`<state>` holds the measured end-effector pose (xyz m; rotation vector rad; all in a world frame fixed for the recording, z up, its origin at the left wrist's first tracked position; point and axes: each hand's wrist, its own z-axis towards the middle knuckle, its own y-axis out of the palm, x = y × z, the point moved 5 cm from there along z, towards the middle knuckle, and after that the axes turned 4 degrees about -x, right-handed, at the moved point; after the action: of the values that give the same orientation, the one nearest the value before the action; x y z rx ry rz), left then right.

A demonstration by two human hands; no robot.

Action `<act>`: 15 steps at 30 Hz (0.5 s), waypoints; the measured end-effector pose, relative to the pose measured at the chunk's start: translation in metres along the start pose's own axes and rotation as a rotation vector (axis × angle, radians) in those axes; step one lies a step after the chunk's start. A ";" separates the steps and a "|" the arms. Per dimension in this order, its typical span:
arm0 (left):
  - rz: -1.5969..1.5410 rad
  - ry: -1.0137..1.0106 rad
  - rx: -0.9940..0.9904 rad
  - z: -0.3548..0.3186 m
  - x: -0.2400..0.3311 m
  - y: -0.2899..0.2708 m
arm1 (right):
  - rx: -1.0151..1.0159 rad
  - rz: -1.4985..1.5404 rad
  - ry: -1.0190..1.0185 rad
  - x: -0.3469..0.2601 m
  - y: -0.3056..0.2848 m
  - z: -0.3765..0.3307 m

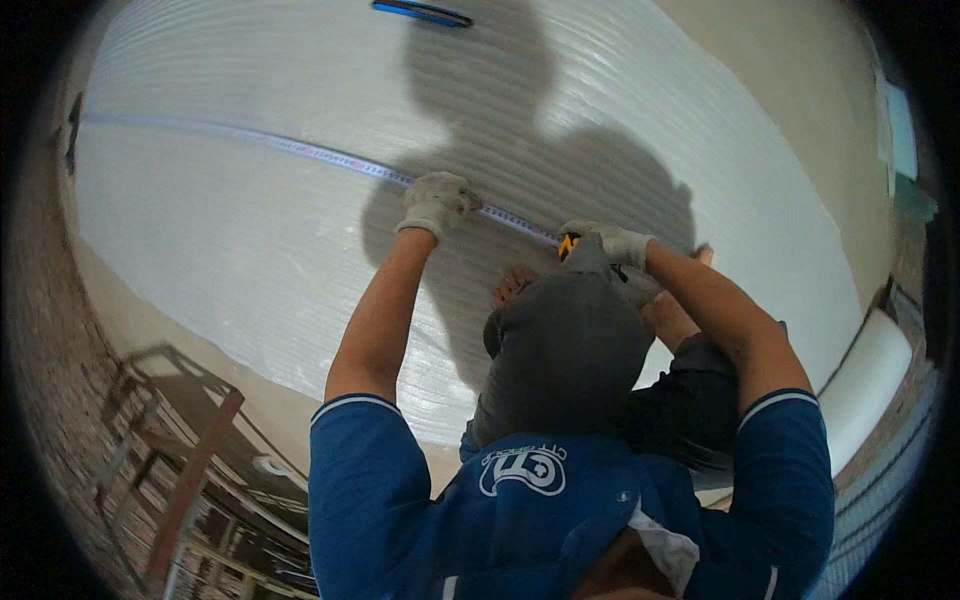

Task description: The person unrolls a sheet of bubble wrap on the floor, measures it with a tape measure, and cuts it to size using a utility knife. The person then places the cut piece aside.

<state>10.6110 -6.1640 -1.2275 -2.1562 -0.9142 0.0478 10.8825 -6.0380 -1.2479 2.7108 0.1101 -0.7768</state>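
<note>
A tape measure's white blade (pixel 330 155) stretches across a pale, rippled foam sheet (pixel 250 220), from the far left edge to its orange and black case (pixel 569 246). My left hand (pixel 437 203), in a whitish work glove, is closed over the blade partway along. The gloved right hand (pixel 622 245) grips the case beside my bent knee (pixel 565 340); the knee hides part of that hand. My bare feet rest on the sheet, one toward the middle and one at the right.
At the far edge lies a slim blue and black tool (pixel 422 12), its kind unclear. A small dark object (pixel 73 130) sits by the tape's left end. A reddish-brown metal frame (pixel 195 490) stands lower left. A white roll (pixel 872 385) lies at right.
</note>
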 end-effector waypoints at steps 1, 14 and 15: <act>-0.008 -0.007 -0.019 0.000 0.001 0.001 | 0.033 0.081 0.069 -0.019 -0.020 -0.005; -0.051 0.039 0.010 0.001 0.008 0.006 | 0.249 -0.001 0.517 0.134 -0.065 -0.224; 0.011 0.039 0.028 0.002 0.008 0.009 | 0.330 0.010 0.450 0.188 -0.076 -0.241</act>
<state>10.6214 -6.1621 -1.2328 -2.1294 -0.8747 0.0237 11.1517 -5.8912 -1.1752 3.1534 0.0735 -0.1776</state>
